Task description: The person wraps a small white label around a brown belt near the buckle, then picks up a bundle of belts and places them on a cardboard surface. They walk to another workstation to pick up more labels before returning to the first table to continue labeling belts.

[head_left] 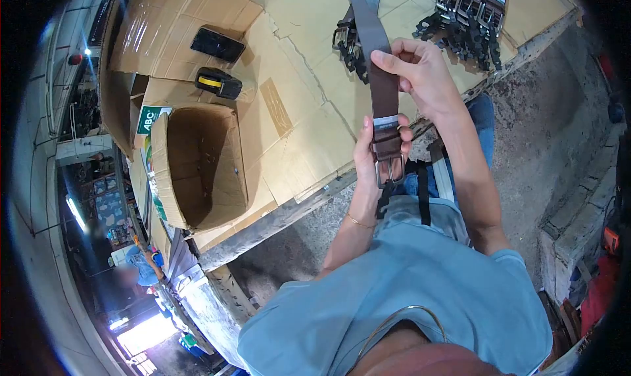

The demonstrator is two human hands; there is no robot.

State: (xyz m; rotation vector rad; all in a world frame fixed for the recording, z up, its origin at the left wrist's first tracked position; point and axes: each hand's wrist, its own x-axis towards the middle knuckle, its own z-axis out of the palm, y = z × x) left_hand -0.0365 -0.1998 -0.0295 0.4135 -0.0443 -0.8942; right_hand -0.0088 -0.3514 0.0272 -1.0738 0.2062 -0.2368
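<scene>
A dark brown belt [384, 93] runs up from my hands over the cardboard-covered table. My left hand [363, 154] is closed round its buckle end from beneath, fingers on both edges beside a shiny silvery band [386, 122]. Below that hand's fingertips hangs the metal buckle [390, 171], with a black hanger piece [385, 195] dangling from it. Higher up the strap, my right hand [424, 73] pinches the belt between thumb and fingers. Just behind the strap lies another belt buckle with black hangers [348, 44]. A bundle of buckled belts [470, 14] rests at the upper right.
Cardboard [309, 133] covers the table. On it are an open cardboard box [204, 169], a black phone [217, 44] and a black and yellow tape measure [218, 82]. The table's edge [282, 228] runs diagonally before me. Another person [135, 271] is at the far left.
</scene>
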